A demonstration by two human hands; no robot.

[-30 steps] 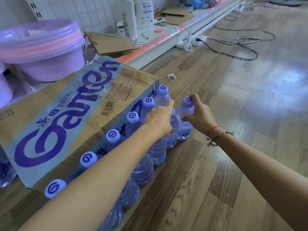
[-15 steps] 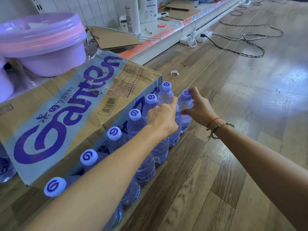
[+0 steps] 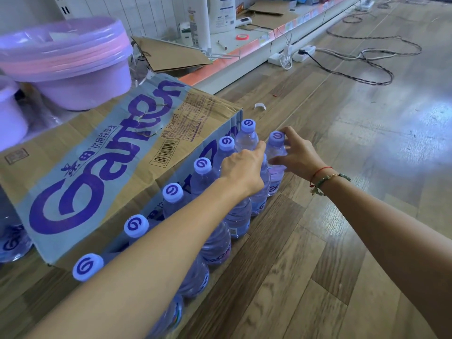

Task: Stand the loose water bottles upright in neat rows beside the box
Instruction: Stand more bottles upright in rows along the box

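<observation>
Two rows of water bottles (image 3: 241, 216) stand upright on the wood-plank floor (image 3: 318, 241), hard against the side of a cardboard box (image 3: 97, 172). The row next to the box shows six caps in line, each white-lilac with a purple spiral mark. The outer row is largely hidden under the left forearm; only bodies and purple labels show.

Right hand (image 3: 297, 159): at the far end of the outer row, fingers curled round the neck and shoulder of the end bottle (image 3: 276, 152), fingertips at its cap. That bottle is upright, touching its neighbour.

Left hand (image 3: 242, 170): reaches over the outer row, fingers curled down around the bottle just beside the end one; its cap is covered by the hand. The exact grip is hidden from this angle. The two hands are close together, nearly touching, on adjoining bottles.

Writing: box top carries a large purple "Ganten" on a pale blue band, smaller Chinese characters beside it, "560mlX24", and a barcode. Finer print is unreadable. Bottle labels are purple with partial white lettering.

Elsewhere: lilac plastic tubs (image 3: 71, 62) behind the box, flattened cardboard (image 3: 171, 55) on a low shelf (image 3: 244, 42), a white power strip (image 3: 293, 53) with cables (image 3: 367, 67) trailing over the floor. More bottles (image 3: 12, 241) sit at far left.
</observation>
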